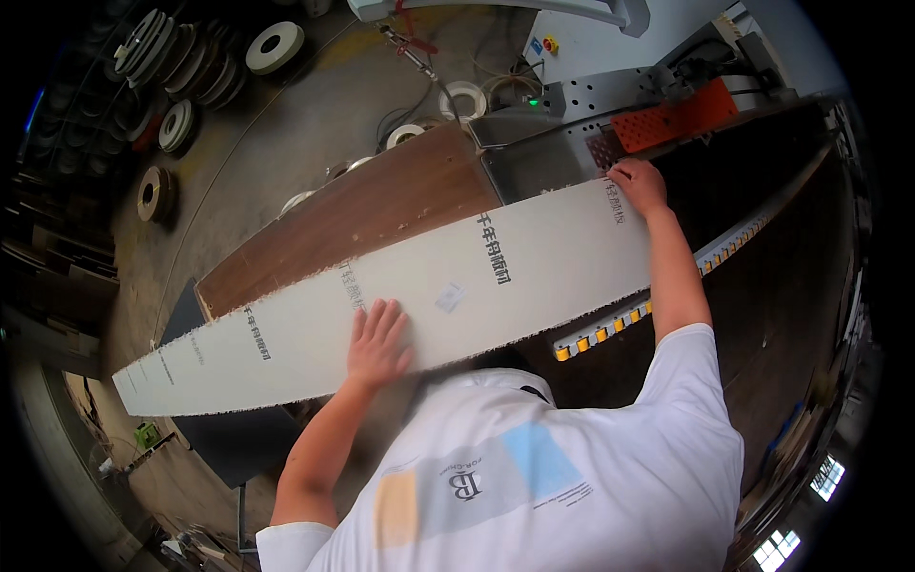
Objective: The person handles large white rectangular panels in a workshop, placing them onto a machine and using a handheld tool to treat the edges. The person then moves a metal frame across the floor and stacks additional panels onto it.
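left hand (377,345) rests on white board (410,284), right hand (639,185) touches its end

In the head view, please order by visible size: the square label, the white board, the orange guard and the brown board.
1. White board
2. Brown board
3. Orange guard
4. Square label

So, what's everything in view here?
Panel: one, white, across the middle
Board: one, brown, beyond the panel
Sheet: one or more, black, lower left
Coils: many, pale and brown, upper left and centre
Machine: one, grey and white, upper right
Perforated plate: one, orange, upper right
Roller rail: one, grey and yellow, right
Windows: two, bright, lower right
Other clutter: uncountable, dim, left edge
T-shirt: one, white, bottom
Left grip: one bare hand, flat on panel
Right grip: one bare hand, at panel's right end
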`<state>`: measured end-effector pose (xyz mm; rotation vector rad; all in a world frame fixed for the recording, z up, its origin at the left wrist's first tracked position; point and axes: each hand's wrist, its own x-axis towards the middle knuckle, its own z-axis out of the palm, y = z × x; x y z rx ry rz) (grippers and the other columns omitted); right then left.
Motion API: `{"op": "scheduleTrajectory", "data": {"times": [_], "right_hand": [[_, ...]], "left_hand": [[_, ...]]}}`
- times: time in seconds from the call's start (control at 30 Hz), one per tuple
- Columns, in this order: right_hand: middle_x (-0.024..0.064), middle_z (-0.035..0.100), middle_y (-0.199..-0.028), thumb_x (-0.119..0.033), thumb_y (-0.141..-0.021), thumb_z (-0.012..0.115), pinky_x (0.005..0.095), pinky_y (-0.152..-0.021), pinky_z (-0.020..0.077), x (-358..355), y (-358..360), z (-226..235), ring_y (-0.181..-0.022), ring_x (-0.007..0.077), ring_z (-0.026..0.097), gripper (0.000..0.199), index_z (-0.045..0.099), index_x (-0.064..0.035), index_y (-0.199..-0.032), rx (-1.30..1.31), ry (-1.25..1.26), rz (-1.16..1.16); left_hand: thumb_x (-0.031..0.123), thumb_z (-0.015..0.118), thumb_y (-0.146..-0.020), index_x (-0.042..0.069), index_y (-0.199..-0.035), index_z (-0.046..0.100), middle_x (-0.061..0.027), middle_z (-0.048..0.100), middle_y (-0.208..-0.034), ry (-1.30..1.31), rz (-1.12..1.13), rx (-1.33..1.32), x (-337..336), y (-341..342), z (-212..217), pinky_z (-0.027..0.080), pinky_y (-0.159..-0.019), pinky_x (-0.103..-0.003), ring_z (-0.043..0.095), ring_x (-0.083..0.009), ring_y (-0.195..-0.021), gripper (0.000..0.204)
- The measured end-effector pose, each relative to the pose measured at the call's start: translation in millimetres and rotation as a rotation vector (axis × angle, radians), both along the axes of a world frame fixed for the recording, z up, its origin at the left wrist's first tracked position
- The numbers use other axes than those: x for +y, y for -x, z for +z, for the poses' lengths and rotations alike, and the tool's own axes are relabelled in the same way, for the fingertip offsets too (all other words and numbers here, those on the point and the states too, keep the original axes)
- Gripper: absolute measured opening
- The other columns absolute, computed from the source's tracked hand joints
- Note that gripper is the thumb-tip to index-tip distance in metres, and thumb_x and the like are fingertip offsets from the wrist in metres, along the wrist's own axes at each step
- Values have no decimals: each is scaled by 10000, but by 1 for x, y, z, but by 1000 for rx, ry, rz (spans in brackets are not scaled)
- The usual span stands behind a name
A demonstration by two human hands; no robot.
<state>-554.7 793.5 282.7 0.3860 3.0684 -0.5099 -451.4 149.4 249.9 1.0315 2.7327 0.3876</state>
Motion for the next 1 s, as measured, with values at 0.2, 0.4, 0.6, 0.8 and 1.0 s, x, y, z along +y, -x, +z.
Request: {"op": "scheduleTrajectory", "data": {"times": [0.2,0.4,0.6,0.8,1.0], "right_hand": [[74,777,-1039,-370,-935,776,445,-926,554,37,-10,-14,-1039,332,696,248,826,-140,-1015,65,-86,-58],[32,774,-1019,-368,-907,780,440,-916,522,-10,9,-16,-1034,291,674,222,830,-153,-934,-21,98,128],[7,743,-936,-369,-904,765,422,-995,464,-125,25,-30,-1004,246,658,192,819,-187,-872,47,258,348],[14,739,-969,-386,-925,744,421,-1008,463,-110,27,-25,-1022,266,654,206,812,-192,-907,-6,209,314],[44,749,-949,-372,-905,772,462,-925,506,-43,17,-9,-1013,293,661,220,803,-155,-915,-49,148,214]], "left_hand": [[389,660,-906,111,-1528,530,-129,384,-1721,-8,-19,0,0,2,2,154,-1318,-604,294,-365,-1616,694],[387,659,-909,107,-1531,524,-133,380,-1721,-19,-14,8,1,1,1,157,-1314,-610,291,-369,-1616,696],[380,662,-908,107,-1531,523,-132,379,-1721,-13,-14,3,0,1,3,152,-1315,-612,288,-368,-1617,695],[382,724,-866,133,-1559,509,-91,344,-1744,-9,-12,26,-1,2,0,183,-1311,-619,281,-335,-1623,767],[379,722,-871,128,-1547,523,-90,360,-1737,-28,5,18,2,0,1,194,-1308,-618,292,-332,-1619,748]]}}
